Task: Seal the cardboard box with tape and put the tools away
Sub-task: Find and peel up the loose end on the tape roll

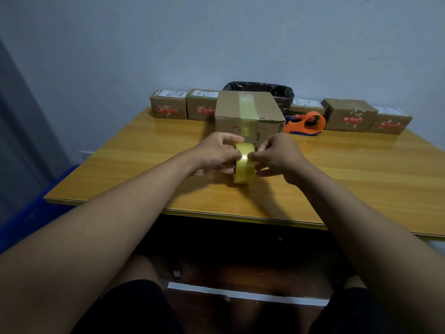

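Mid-frame I see left hand (218,153) gripping the tape roll (243,166) on the table (361,169), right hand (277,156) pinching its edge, cardboard box (249,114) just behind with 1 strip on; pinch could slip, tape restick.

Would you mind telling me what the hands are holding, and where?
Both hands, left hand and right hand, hold the tape roll by its sides.

1. Small labelled parcels line the back of the wooden table (120,169): two at left (168,104) (201,104), three at right (305,106) (349,114) (390,120).
2. A bin lined with a black bag (279,90) stands behind the table.
3. A blue crate (36,203) sits left of the table.
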